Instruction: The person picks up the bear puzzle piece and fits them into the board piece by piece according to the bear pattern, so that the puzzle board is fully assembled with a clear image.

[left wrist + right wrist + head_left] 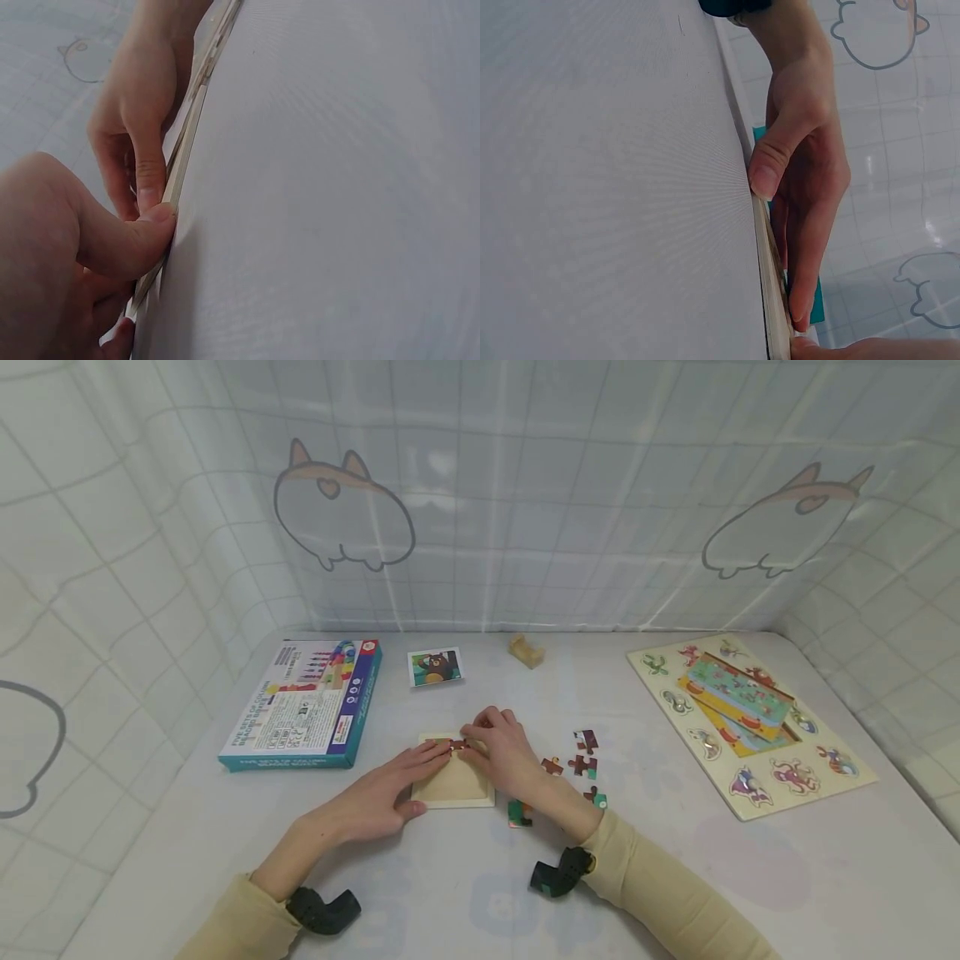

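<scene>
From high at six o'clock, the head view faces forward and down over the tabletop (435, 902). Both wrist views skim it close up, turned sideways, sharing the wooden tray (453, 785) (toward seven o'clock in the left one, five in the right).

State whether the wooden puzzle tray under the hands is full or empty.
Mostly empty where visible: bare wood shows across the wooden puzzle tray, with jigsaw pieces only along its far edge.

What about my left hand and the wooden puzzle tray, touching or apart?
Touching: the left wrist view shows your left hand with its thumb resting against the edge of the wooden puzzle tray.
</scene>
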`<action>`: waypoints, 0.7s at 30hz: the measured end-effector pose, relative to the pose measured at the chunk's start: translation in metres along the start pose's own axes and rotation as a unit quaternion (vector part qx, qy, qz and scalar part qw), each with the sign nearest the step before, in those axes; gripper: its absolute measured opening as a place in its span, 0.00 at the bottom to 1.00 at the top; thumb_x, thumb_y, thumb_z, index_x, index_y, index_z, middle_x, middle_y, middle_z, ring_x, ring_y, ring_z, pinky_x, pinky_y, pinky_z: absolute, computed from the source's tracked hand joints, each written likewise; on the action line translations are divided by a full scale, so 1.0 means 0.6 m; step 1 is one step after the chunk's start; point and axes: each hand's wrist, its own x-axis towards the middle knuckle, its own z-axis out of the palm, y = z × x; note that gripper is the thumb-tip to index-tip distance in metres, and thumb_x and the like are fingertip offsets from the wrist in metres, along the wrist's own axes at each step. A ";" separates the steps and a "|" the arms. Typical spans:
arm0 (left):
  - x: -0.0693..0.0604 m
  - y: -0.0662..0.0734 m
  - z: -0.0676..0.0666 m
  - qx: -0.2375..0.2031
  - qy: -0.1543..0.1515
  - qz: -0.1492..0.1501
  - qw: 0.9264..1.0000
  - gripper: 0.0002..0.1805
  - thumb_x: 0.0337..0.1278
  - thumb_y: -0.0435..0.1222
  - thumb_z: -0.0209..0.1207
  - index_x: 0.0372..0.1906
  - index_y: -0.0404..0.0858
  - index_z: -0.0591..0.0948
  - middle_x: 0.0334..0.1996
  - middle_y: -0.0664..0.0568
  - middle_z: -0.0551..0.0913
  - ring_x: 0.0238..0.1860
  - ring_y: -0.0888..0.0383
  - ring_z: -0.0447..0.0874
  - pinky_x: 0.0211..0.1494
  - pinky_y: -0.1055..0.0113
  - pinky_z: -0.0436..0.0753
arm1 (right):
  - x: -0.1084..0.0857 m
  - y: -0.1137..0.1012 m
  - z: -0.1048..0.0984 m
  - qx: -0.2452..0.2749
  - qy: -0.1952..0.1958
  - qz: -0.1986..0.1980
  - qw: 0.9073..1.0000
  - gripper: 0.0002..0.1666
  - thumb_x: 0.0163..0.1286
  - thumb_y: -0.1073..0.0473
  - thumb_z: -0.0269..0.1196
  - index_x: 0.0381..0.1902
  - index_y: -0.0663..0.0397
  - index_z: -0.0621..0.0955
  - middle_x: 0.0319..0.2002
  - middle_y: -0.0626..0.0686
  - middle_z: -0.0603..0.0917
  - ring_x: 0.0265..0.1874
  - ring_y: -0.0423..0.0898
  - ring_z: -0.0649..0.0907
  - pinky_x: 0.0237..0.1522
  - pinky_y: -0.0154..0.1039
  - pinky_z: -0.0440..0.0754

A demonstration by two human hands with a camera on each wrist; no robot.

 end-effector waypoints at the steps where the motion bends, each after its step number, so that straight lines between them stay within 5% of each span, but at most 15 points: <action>1: 0.000 0.000 0.000 -0.002 -0.002 -0.002 1.000 0.42 0.65 0.37 0.61 0.80 0.54 0.55 0.80 0.59 0.51 0.80 0.47 0.47 0.79 0.44 0.55 | 0.000 0.000 0.000 -0.001 0.000 -0.001 1.000 0.16 0.69 0.55 0.67 0.52 0.56 0.86 0.47 0.56 0.78 0.44 0.54 0.72 0.46 0.46 0.73; 21: 0.000 -0.003 0.004 -0.003 -0.005 0.003 1.000 0.42 0.66 0.36 0.59 0.80 0.53 0.54 0.81 0.57 0.50 0.80 0.46 0.46 0.79 0.45 0.55 | -0.002 -0.001 0.000 -0.001 0.002 -0.004 1.000 0.15 0.69 0.56 0.67 0.50 0.56 0.86 0.47 0.57 0.77 0.45 0.54 0.72 0.46 0.47 0.73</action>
